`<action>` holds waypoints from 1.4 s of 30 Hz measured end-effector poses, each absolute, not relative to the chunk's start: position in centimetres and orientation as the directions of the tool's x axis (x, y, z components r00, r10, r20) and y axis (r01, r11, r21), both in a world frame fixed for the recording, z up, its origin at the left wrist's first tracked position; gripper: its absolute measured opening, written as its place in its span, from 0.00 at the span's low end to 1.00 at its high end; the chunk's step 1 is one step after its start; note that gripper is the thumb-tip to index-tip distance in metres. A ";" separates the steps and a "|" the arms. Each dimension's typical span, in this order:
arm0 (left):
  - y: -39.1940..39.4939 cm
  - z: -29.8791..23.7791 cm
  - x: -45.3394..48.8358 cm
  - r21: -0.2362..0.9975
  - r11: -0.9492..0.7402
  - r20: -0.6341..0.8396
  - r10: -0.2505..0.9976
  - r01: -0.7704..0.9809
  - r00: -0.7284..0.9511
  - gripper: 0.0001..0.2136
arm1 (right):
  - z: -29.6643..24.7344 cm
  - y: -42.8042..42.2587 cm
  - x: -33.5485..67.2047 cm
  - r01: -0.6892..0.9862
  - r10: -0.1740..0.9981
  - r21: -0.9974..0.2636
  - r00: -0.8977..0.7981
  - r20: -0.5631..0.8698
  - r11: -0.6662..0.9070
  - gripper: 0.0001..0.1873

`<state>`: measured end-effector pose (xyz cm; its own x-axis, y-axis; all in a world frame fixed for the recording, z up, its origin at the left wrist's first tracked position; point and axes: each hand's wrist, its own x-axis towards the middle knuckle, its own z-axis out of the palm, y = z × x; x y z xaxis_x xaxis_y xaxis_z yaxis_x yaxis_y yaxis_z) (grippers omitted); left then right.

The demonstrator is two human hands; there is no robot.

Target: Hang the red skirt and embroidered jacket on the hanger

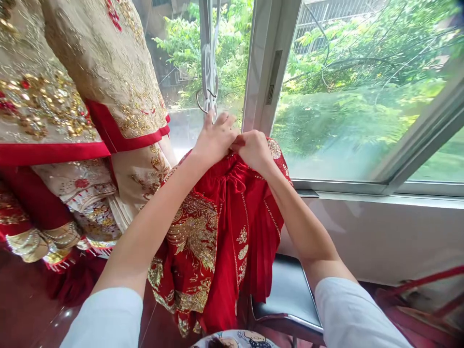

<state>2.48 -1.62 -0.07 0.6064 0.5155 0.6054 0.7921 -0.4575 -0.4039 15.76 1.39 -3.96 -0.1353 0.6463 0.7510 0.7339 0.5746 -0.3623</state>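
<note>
A red skirt with gold embroidery hangs in front of me, bunched at its top edge. My left hand pinches that top edge from the left, fingers closed on the cloth. Touching it from the right, my right hand is a fist gripping the same gathered waistband. Both forearms reach up from white sleeves.
A beige and gold embroidered robe with red trim hangs at the left. Behind the hands are a window frame and glass with green trees beyond. A dark padded stool stands below the skirt, next to a white wall.
</note>
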 end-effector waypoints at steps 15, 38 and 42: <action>-0.2 -0.4 3.6 -0.453 -0.339 0.595 0.574 0.825 0.563 0.20 | -6.8 3.4 21.7 0.735 0.448 -0.171 -0.197 0.872 0.656 0.18; -0.1 1.8 6.0 -0.433 -0.282 0.410 0.784 0.856 0.466 0.15 | -0.7 2.8 18.1 0.899 0.883 -0.309 -0.153 0.444 0.311 0.06; 1.0 1.9 6.7 -0.385 -0.317 0.435 0.766 0.867 0.474 0.14 | 1.4 4.0 19.4 0.800 0.924 -0.466 -0.355 0.139 0.378 0.07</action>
